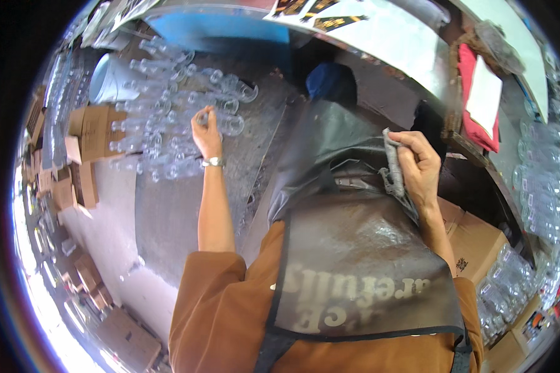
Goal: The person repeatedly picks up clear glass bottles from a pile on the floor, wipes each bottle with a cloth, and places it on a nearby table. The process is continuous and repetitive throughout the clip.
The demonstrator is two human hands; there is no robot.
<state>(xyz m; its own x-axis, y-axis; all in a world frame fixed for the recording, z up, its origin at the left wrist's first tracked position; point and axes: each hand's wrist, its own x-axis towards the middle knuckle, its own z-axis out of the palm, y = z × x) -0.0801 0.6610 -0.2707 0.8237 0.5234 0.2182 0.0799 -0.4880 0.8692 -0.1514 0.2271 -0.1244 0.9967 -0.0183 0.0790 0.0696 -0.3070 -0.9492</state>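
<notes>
My left hand (206,132), with a metal band on its wrist, is raised beside a group of clear glass bottles (158,105). Its fingers are curled together in a pinch; whether anything is between them I cannot make out. The bottles are set close together in several rows on the dark floor. On the other side of my body, my right hand (419,163) is closed around a crumpled grey cloth (393,163). The cloth hangs down over the dark plastic apron (367,248) on my lap.
A white bucket (112,79) and cardboard boxes (96,133) are beyond the bottles. In front curves a pale tabletop (392,31). At right are a red cushion (479,99) with a white sheet, a large carton (473,239) and more clear bottles (544,174).
</notes>
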